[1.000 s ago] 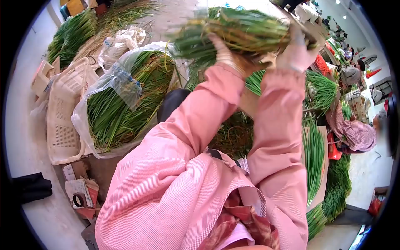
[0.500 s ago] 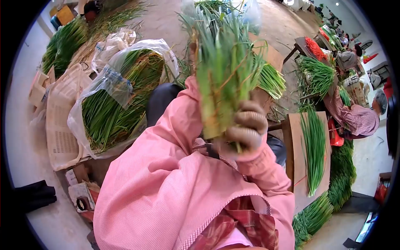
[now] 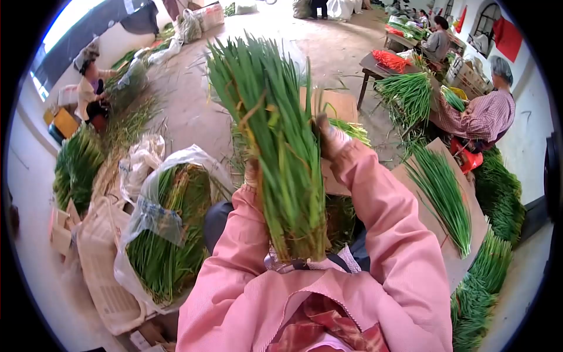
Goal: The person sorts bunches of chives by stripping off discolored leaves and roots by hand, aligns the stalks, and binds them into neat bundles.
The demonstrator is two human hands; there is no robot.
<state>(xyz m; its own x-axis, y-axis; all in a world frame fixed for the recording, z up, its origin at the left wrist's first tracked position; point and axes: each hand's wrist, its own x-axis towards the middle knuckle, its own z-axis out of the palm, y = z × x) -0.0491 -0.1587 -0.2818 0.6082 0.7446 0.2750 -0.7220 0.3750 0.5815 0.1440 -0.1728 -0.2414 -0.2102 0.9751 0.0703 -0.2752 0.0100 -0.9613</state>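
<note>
Garlic-chive bundle (image 3: 284, 146) upright, near middle, between left hand (image 3: 252, 174) and right hand (image 3: 333, 138). Left mostly hidden, right blurred at fingers; cannot tell whether grip is closed. Near left, transparent plastic bag (image 3: 198, 156) bears blue print (image 3: 153, 212), unreadable.

Loose, long-sleeved pink smock (image 3: 404, 264) over a red plaid garment (image 3: 329, 321)

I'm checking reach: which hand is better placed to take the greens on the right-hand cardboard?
Right hand, probably: it's nearer those greens; the left hand is across the bundle, partly hidden.
</note>
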